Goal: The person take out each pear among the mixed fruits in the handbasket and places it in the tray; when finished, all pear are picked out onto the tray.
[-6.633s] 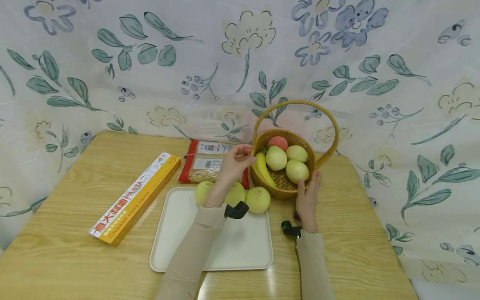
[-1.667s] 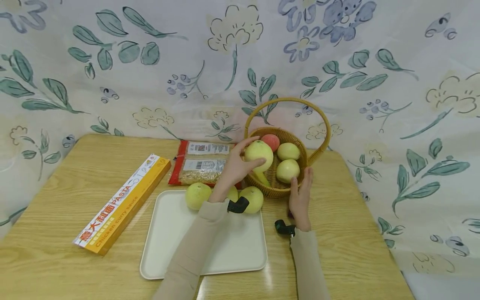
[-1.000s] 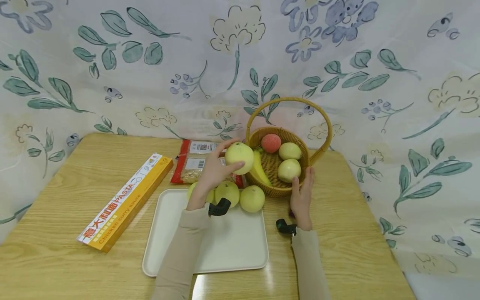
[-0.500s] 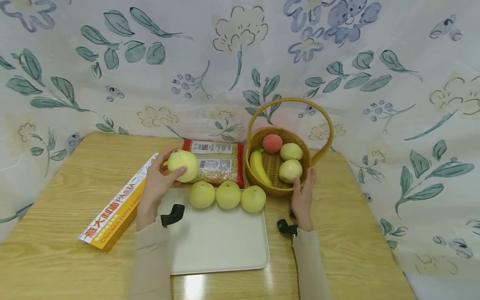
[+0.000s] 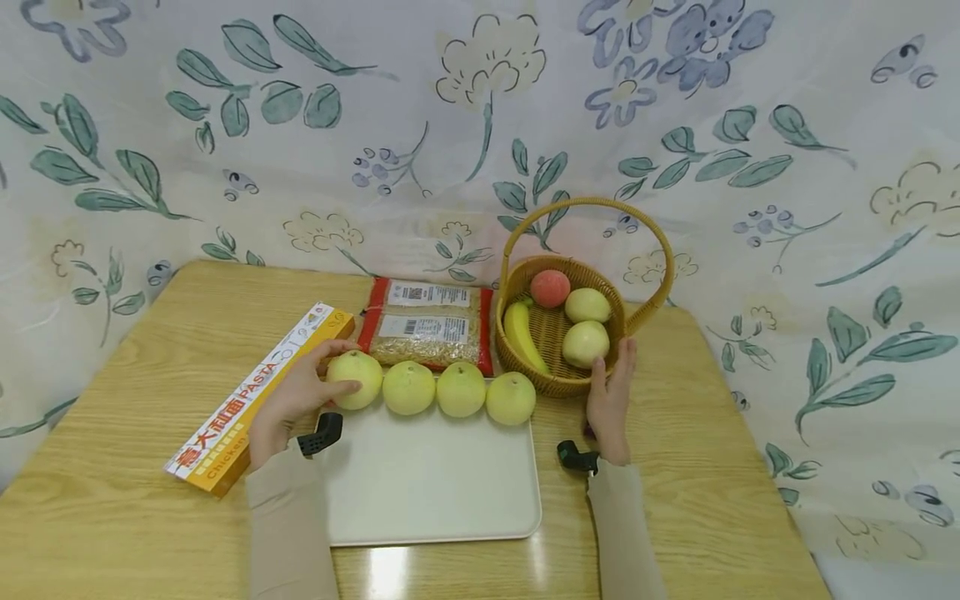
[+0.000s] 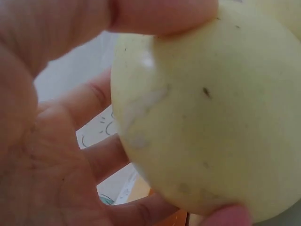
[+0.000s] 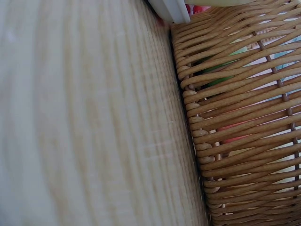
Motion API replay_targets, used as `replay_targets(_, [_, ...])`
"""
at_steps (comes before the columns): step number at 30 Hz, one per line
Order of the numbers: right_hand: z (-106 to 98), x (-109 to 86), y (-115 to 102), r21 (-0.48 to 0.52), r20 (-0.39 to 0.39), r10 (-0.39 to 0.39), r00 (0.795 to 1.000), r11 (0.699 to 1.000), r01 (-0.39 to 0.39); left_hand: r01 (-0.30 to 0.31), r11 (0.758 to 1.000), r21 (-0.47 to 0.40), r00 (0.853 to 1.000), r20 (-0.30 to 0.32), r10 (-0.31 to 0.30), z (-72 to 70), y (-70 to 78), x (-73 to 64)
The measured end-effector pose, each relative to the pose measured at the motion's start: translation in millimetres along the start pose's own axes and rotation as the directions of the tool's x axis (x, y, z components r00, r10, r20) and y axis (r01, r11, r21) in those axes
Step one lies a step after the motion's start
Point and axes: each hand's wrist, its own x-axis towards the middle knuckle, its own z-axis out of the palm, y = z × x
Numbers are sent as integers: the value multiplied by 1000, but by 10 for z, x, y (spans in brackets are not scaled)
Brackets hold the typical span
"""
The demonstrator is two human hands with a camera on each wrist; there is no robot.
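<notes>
My left hand (image 5: 288, 408) curls its thumb and fingers around a round pale yellow-green fruit (image 5: 358, 379), at the far left corner of the white tray (image 5: 435, 492). That smooth fruit (image 6: 211, 113) fills much of the left wrist view, with small dark specks on its skin. Several similar fruits (image 5: 408, 388) stand in a row with it along the tray's far edge. With straight fingers, my right hand (image 5: 611, 412) touches the near right side of the wicker basket (image 5: 543, 385). Inside are a banana (image 5: 525, 336), a red fruit (image 5: 550, 288) and two pale fruits (image 5: 587, 344).
A red-edged bag of grain-like food (image 5: 427, 325) lies behind the tray. Left of the tray, a long pasta box (image 5: 247, 408) lies at a slant, partly behind my left hand. The basket's tall handle (image 5: 592, 202) arches upward. Floral cloth (image 5: 390, 125) hangs behind the wooden table (image 5: 112, 450).
My left hand has taken a pale fruit out of the basket and carried it left, then down to the end of the row. The right hand stays against the basket.
</notes>
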Motion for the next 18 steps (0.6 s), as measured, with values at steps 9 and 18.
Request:
replay_targets(9, [2,17,9,3,-4,-12,1000,1000,12,33,999,36,999,21,-34,-2,7,-5])
replay_targets(18, [-5,-7,-22,12,4,-5,1000,1000,5,18,998,60,1000,-22,-17,-8,119,-43])
